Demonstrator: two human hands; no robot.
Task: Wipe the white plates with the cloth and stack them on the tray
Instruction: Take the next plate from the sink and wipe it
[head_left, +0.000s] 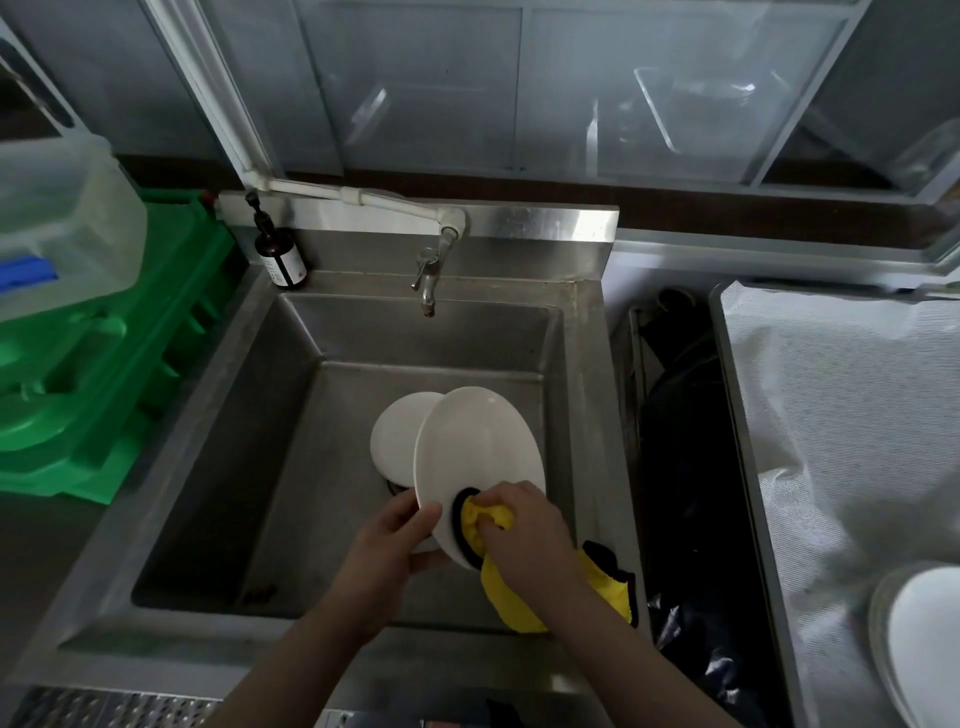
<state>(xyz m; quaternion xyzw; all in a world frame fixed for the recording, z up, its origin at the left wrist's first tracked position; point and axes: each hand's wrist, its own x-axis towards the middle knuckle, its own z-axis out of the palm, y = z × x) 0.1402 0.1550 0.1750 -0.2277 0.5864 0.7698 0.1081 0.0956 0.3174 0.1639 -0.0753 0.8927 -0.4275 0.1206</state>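
Steel forms the deep sink (291, 415), whose tap (427, 280) hangs over the far wall, with a brown pump bottle (280, 257) at the far left corner and green crates (119, 364) stacked further left. At right a cloth-lined tray (831, 415) carries stacked white plates (924, 639) in its near corner. Above the basin the left hand (387, 545) grips the near rim of a tilted oval plate (478, 447), its long axis running near to far. The right hand (524, 525) clutches a yellow cloth (506, 587) against that plate's near end. More plates (397, 436) lie in the basin behind.
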